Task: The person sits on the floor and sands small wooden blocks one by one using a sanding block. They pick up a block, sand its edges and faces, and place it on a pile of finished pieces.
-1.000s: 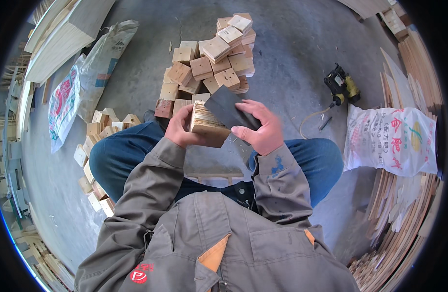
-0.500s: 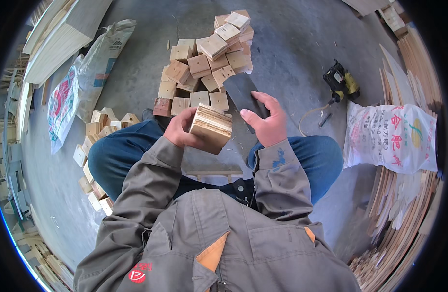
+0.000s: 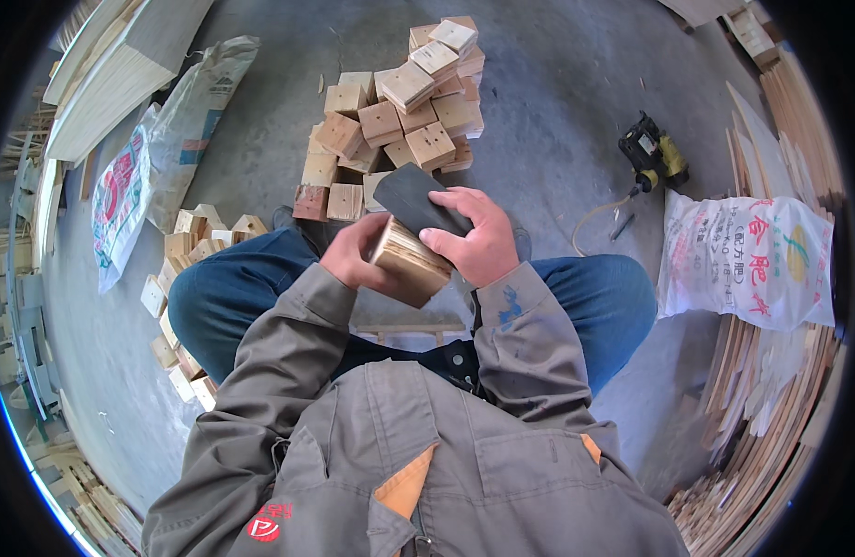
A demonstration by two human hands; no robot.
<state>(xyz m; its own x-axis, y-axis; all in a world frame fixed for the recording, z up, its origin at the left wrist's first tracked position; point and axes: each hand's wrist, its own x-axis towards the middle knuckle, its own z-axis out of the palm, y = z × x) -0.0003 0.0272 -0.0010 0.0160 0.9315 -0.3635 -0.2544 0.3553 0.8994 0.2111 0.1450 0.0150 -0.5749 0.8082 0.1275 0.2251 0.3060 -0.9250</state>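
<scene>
Between my knees my left hand [image 3: 347, 254] grips a plywood block [image 3: 411, 271], its layered edge facing up and tilted. My right hand [image 3: 480, 236] is closed on a flat, dark grey sanding block [image 3: 411, 193], thumb on the near side. The sanding block lies against the upper edge of the plywood block or just over it; the exact contact is hidden by the fingers. Beyond both hands a pile of similar wooden blocks [image 3: 381, 123] is heaped on the floor.
More wooden blocks [image 3: 203, 243] lie beside my left knee. A black and yellow power tool [image 3: 652, 153] with a cord sits at the far right. A white printed sack [image 3: 747, 263] rests on stacked wood strips [image 3: 752, 408]; other sacks [image 3: 135, 186] and panels [image 3: 130, 79] stand at left.
My right hand has moved left and nearer, bringing the sanding block over to the plywood block. My left hand has shifted slightly right, turning the plywood block.
</scene>
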